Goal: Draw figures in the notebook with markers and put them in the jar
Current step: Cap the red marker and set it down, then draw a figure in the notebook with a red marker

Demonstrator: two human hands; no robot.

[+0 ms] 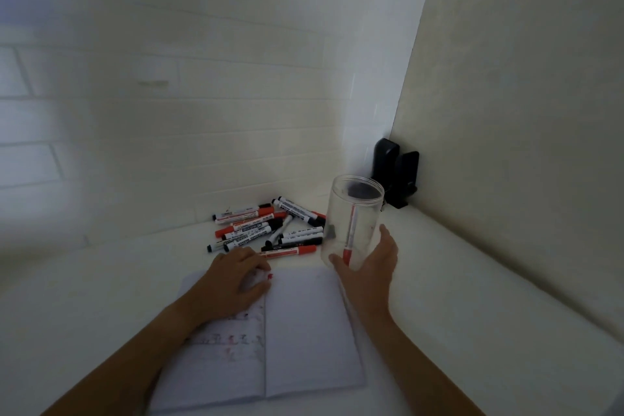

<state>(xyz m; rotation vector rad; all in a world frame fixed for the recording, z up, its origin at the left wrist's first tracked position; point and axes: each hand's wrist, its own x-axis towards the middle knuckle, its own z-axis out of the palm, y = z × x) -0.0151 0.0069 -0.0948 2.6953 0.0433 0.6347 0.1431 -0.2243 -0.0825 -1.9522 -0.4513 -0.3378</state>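
Note:
An open notebook [304, 331] lies on the white counter, with small red and dark drawings on its left page. My left hand [233, 280] rests on the top of that left page, fingers curled; whether it holds anything is hidden. My right hand [369, 267] grips the base of a clear plastic jar [354, 213], which stands tilted just past the notebook's top right corner. One red-capped marker [349, 236] stands inside the jar. A heap of several red and black markers [270, 230] lies beyond the notebook, left of the jar.
White tiled wall [169, 111] runs behind the counter and a cream side panel [506, 111] closes the right. A black two-part device [396, 176] stands in the corner just behind the jar.

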